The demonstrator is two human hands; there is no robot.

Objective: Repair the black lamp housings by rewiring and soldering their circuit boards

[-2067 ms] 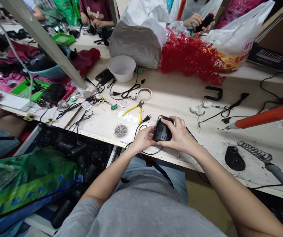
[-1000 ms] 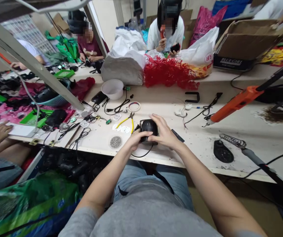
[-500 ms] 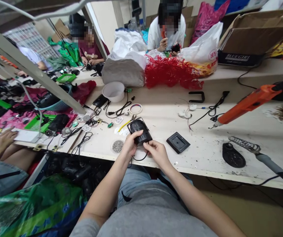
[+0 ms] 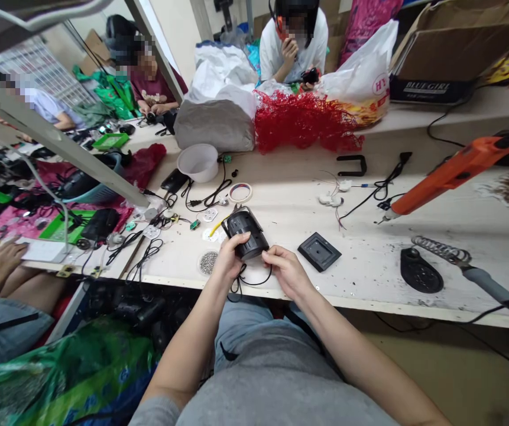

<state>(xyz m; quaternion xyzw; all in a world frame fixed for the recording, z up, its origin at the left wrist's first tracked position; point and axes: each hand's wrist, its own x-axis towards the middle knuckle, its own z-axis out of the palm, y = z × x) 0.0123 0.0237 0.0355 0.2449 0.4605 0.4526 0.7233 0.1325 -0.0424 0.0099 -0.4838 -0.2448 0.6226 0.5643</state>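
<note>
A black lamp-like housing point(image 4: 245, 234) with a thin black cord looping below it is held over the near edge of the workbench point(image 4: 369, 236). My left hand point(image 4: 227, 260) grips the housing from the left with its fingers wrapped round it. My right hand point(image 4: 286, 270) is closed at the housing's lower right end, pinching where the cord comes out. A flat black square cover plate point(image 4: 319, 251) lies on the bench just right of my right hand.
A round dish of small metal balls point(image 4: 208, 262) sits left of my left hand. Yellow-handled pliers point(image 4: 217, 223), a tape roll point(image 4: 240, 192) and a white bowl point(image 4: 199, 162) lie behind. A soldering iron point(image 4: 485, 278), its stand point(image 4: 421, 270) and an orange tool point(image 4: 449, 173) are to the right. Other people work around the bench.
The black cover plate came off the housing and now lies on the bench to the right. My right hand left the housing's top and went to its lower end at the cord.
</note>
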